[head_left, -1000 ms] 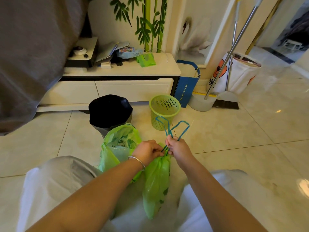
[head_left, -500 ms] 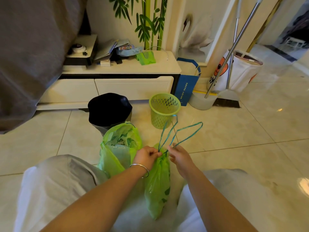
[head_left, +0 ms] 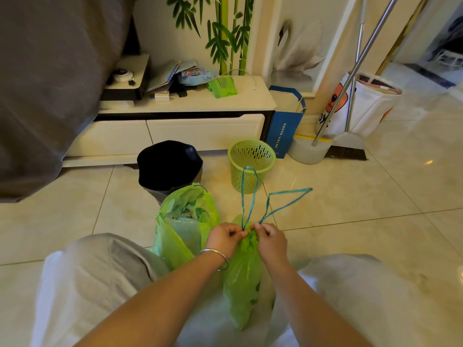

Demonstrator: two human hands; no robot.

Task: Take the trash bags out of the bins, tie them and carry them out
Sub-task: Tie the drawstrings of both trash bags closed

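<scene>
Green trash bag point(head_left: 241, 284) upright on floor between knees, neck gathered tight, two blue drawstring loops point(head_left: 250, 194) sticking up from mouth, pinched at base by both hands. Second green bag point(head_left: 180, 236) just left of it, touching, mouth open, crumpled plastic visible inside. Black-lined bin point(head_left: 169, 164) behind second bag, liner in place. Green perforated basket point(head_left: 250, 164) right of black bin, near drawstring loops.

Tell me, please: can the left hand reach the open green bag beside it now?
Probably yes. The open green bag stands just beside the left hand with nothing between them, but that hand is pinching the drawstring and must release it first.
</scene>
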